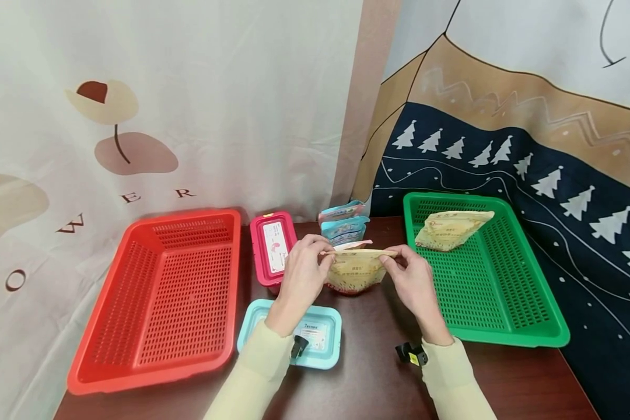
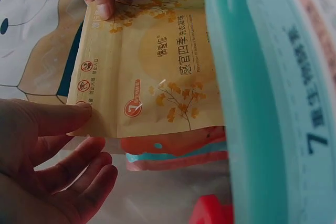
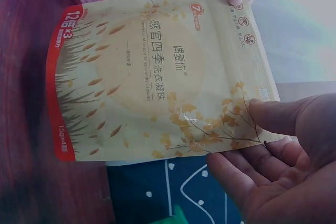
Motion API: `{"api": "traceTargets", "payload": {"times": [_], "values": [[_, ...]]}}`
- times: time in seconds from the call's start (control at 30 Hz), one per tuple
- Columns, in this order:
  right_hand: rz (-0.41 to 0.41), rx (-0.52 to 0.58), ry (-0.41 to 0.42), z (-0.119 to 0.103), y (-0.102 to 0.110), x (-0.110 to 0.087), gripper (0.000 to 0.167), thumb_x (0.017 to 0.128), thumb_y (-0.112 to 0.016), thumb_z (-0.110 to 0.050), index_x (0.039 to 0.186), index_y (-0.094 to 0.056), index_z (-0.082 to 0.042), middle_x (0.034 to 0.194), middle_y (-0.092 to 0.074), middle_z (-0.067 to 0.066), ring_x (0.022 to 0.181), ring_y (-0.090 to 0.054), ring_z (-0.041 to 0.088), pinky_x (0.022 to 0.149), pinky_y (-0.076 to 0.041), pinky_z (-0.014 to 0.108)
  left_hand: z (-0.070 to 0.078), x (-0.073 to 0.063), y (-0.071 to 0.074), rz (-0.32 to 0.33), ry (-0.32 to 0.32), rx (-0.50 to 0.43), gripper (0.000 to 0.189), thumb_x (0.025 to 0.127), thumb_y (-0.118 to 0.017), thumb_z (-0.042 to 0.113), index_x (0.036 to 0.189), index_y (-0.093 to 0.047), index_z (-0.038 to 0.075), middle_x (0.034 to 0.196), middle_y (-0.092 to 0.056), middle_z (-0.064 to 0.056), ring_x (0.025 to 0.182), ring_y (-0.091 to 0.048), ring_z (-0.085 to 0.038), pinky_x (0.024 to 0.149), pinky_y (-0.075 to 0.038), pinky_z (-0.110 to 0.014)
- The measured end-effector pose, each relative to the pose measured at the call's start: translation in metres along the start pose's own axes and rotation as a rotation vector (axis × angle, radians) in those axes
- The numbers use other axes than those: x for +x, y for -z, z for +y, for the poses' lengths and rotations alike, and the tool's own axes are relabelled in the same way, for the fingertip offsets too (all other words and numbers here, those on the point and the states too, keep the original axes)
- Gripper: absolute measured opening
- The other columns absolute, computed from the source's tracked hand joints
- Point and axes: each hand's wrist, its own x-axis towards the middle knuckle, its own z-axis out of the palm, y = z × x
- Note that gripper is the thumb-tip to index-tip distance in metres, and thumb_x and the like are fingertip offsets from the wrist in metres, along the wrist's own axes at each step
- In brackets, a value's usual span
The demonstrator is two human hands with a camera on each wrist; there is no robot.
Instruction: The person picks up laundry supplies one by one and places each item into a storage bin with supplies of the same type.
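Note:
A yellow laundry capsule pouch [image 1: 358, 270] with a red bottom band stands upright between both hands in the head view. My left hand [image 1: 301, 277] pinches its top left corner, thumb in front. At the opposite top corner, my right hand [image 1: 412, 284] pinches it between thumb and fingers. Printed leaves and lettering face the right wrist camera on the pouch [image 3: 152, 77]. Just behind it stand blue and pink pouches [image 1: 346, 227], partly hidden. Another yellow pouch [image 1: 451, 229] leans in the green basket [image 1: 535, 318].
A red basket [image 1: 149, 382] takes up the left of the table [image 1: 370, 361]. Near the left hand sits a magenta-lidded box [image 1: 259, 248]. Below the left forearm lies a light blue box [image 1: 328, 344], partly covered by the sleeve. Printed curtains [image 1: 252, 116] hang behind the table.

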Motion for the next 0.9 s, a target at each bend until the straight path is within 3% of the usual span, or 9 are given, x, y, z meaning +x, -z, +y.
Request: {"api": "traceTargets", "payload": {"times": [0.3, 0.7, 0.9], "values": [[-0.005, 0.038, 0.006, -0.012, 0.014, -0.006, 0.017, 0.099, -0.072, -0.02, 0.108, -0.074, -0.006, 0.105, -0.075, 0.011, 0.097, -0.071, 0.022, 0.076, -0.051, 0.016, 0.006, 0.0, 0.006, 0.042, -0.019, -0.126, 0.013, 0.09, -0.08, 0.006, 0.103, -0.08, 0.004, 0.111, -0.074, -0.008, 0.098, -0.07, -0.025, 0.084, -0.058, -0.04], [0.004, 0.055, 0.054, -0.02, 0.032, -0.008, 0.018, 0.098, -0.074, -0.021, 0.108, -0.075, -0.006, 0.103, -0.075, 0.009, 0.089, -0.068, 0.015, 0.071, -0.052, 0.017, 0.014, -0.002, 0.011, 0.057, -0.002, -0.273, 0.016, 0.091, -0.08, 0.009, 0.107, -0.08, 0.009, 0.105, -0.079, -0.004, 0.088, -0.071, -0.019, 0.066, -0.057, -0.029], [0.002, 0.056, 0.065, -0.023, 0.041, -0.009, 0.02, 0.099, -0.073, -0.022, 0.108, -0.075, -0.005, 0.104, -0.075, 0.011, 0.088, -0.068, 0.009, 0.071, -0.052, 0.016, 0.019, -0.002, 0.012, 0.053, -0.007, -0.342, 0.016, 0.092, -0.08, 0.01, 0.107, -0.079, 0.01, 0.101, -0.079, -0.003, 0.091, -0.072, -0.018, 0.071, -0.059, -0.03]]}}
